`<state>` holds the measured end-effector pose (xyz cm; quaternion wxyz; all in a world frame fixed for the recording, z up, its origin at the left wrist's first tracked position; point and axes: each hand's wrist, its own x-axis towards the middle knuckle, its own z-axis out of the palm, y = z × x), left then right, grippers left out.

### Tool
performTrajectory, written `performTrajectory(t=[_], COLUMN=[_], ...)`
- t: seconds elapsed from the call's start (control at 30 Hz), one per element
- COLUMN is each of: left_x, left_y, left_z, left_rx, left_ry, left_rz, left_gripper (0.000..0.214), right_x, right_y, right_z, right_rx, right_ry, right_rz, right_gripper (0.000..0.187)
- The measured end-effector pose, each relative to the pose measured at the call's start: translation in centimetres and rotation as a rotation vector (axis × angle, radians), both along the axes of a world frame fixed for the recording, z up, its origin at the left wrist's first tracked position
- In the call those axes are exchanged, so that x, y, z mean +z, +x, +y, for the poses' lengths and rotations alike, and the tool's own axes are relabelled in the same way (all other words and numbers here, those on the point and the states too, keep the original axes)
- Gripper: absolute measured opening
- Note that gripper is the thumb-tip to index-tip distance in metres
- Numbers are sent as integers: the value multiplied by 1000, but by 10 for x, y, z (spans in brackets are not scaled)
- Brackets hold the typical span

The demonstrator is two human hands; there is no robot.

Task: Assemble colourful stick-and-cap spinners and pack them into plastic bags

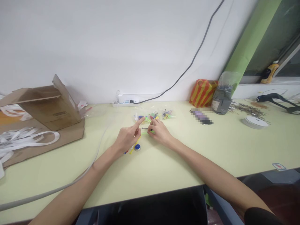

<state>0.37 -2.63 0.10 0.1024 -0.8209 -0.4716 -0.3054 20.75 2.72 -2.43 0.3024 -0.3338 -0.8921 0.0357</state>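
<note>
Left hand (127, 137): half curled, index finger (138, 123) stretched out toward the row of craft pieces; hold on anything cannot be told

Right hand (160, 131): fingers bent inward, tips at a thin black rod (146, 128) and a flat green plastic strip (147, 132); grip cannot be told

Between hands: the rod lies just beyond the strip, both near the tabletop's (168, 165) middle, well back from the front edge

Below left hand: glossy blue round disc (137, 147) beside a slim yellow plastic strip (134, 147)

Back row: small assembled pieces (153, 116) in bright plastic and clear film, near the back edge

Back left corner: torn corrugated cardboard box (50, 106) with flat white strips (23, 140) by it

Back right: white tape roll (255, 122), striped orange woven bag (203, 93), clear bag of grey contents (222, 100)

Back edge: white power strip (125, 103) against the wall
</note>
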Motion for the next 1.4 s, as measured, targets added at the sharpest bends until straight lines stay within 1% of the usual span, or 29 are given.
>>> performTrajectory(t=[0.2,0.37,0.6,0.73,0.8,0.87,1.0,1.1,1.17,1.23,1.4], left_x=[0,0,3,5,6,5,4,3,3,3,1], left_y=[-1,-2,-2,-3,-5,-7,-9,-9,-9,-8,-8], left_z=[1,2,1,0,1,2,3,3,3,3,4], left_rx=[26,19,57,58,63,74,79,78,77,75,44], left_ry=[-16,1,-24,-13,8,29,39,31,25,16,-29], left_rz=[-13,-38,-50,-38,-31,-29,-20,-15,-17,-14,9], left_gripper=[47,38,37,36,35,36,38,38,37,37,38], right_x=[0,-3,-9,-8,-4,1,8,8,8,10,13], right_y=[1,1,-1,1,0,-3,-15,-23,-24,-21,-11], right_z=[0,3,12,15,11,1,-23,-32,-31,-27,-18], right_rx=[-17,-13,-9,-12,29,128,355,422,417,379,270], right_ry=[-27,-21,16,26,59,78,44,21,3,-11,3], right_rz=[-7,11,39,75,104,98,-25,-105,-122,-123,-141], right_gripper=[7,6,6,7,7,5,13,8,4,2,6])
